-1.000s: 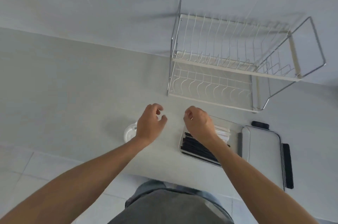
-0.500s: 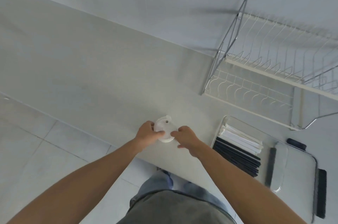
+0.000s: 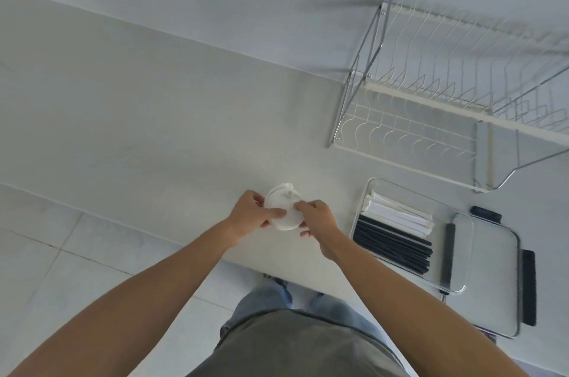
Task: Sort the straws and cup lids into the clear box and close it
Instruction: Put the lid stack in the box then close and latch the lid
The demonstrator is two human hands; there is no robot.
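The pale counter (image 3: 160, 118) is running from the lower right up toward the far left, with a light wall behind it and floor tiles showing along its near edge. A wire dish rack (image 3: 437, 105) is standing at the back right, against the wall. In front of the rack the clear box (image 3: 409, 192) is lying open near the counter's right end, its long axis running from the far left to the near right. Its lid (image 3: 492, 278) is lying flat just beside it on the right, with dark clips along the edges. Inside the box the black straws (image 3: 394, 249) are lying bundled against the near-left side, and the white wrapped straws (image 3: 400, 216) are lying just behind them; both bundles are pointing along the box's short way, slanting down to the right.

Well to the left of the box, near the counter's front edge, a stack of white cup lids (image 3: 284, 210) is being held between both hands, round faces tilted up toward the camera, a small spout at the far rim. The left hand (image 3: 251, 216) is gripping the stack's left side, thumb across the top. The right hand (image 3: 317, 219) is pinching its right edge with curled fingers.
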